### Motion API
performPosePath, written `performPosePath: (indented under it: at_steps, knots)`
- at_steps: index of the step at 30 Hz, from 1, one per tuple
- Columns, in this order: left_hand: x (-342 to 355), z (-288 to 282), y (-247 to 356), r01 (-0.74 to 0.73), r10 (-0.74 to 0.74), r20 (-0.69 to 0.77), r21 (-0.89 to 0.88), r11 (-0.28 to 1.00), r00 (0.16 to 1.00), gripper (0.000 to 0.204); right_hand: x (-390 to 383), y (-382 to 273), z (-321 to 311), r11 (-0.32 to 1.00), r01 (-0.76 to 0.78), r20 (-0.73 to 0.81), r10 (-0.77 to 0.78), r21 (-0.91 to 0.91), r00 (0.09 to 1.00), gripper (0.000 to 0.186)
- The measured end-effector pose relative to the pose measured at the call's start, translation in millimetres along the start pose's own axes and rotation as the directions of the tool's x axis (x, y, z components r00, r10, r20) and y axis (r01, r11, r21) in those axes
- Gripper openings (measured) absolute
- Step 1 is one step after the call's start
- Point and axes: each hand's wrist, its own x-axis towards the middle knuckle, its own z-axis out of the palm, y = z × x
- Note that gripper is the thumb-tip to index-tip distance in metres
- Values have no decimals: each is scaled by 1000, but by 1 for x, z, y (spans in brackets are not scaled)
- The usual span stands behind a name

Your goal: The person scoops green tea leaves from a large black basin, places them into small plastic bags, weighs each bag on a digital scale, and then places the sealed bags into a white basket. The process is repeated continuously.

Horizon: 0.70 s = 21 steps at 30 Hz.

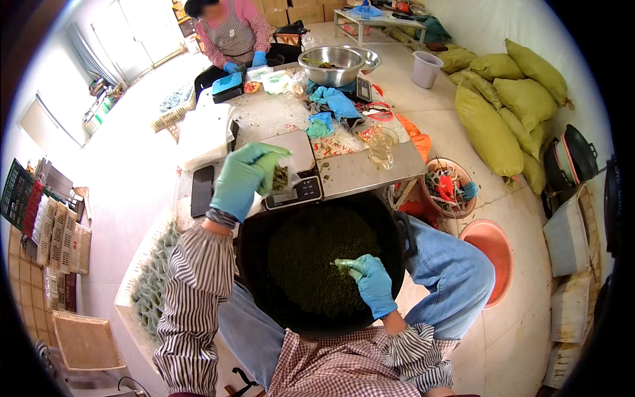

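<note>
My left hand (pixel 241 178), in a blue-green glove, grips a small clear plastic bag (pixel 281 177) with dried green leaf bits in it. It is raised in front of a digital scale (pixel 299 149) at the table's near edge. Between my knees a wide black basin (pixel 248 264) holds a heap of dark green loose leaf bits (pixel 317 255). Over the heap's right side is my gloved right hand (pixel 372 283), fingers pinched together and pointing left. Whatever those fingers hold, if anything, is too small to make out.
A black phone-like slab (pixel 202 190) and a glass mug (pixel 383 145) flank the scale. On my left stands a crate of filled clear bags (pixel 152 284). Buckets (pixel 489 255) and green sacks (pixel 489 129) are at right. Across the table sits another person (pixel 231 36) in blue gloves.
</note>
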Motion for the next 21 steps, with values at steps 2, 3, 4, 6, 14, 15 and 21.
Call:
performPosePath:
  at_steps: [2, 3, 4, 6, 14, 15, 21]
  knots:
    - [-6, 21, -5, -150, 159, -4, 296, 943, 987, 18, 12, -20, -25, 948, 85, -28, -80, 306, 996, 30]
    - [-14, 34, -11, -155, 175, -11, 413, 897, 985, 17, 16, -31, -35, 894, 92, -61, -72, 438, 996, 30]
    - [-24, 47, -18, -229, 274, -9, 529, 817, 962, 16, 23, -42, -41, 822, 103, -94, -60, 560, 994, 30]
    - [-35, 67, -32, -178, 172, 56, 473, 863, 984, 14, 37, -58, -46, 752, 151, -190, -35, 642, 981, 31]
    - [-76, 116, -63, 259, -259, 14, -72, 963, 966, 16, 54, -77, -34, 970, 179, -242, -135, 166, 961, 34]
    - [-76, 116, -63, 302, -300, 34, -113, 947, 953, 16, 48, -78, -38, 960, 106, -176, -61, 258, 982, 43]
    - [-71, 107, -57, 347, -338, 80, -254, 903, 938, 17, 33, -81, -67, 943, 318, -126, -329, -97, 936, 59]
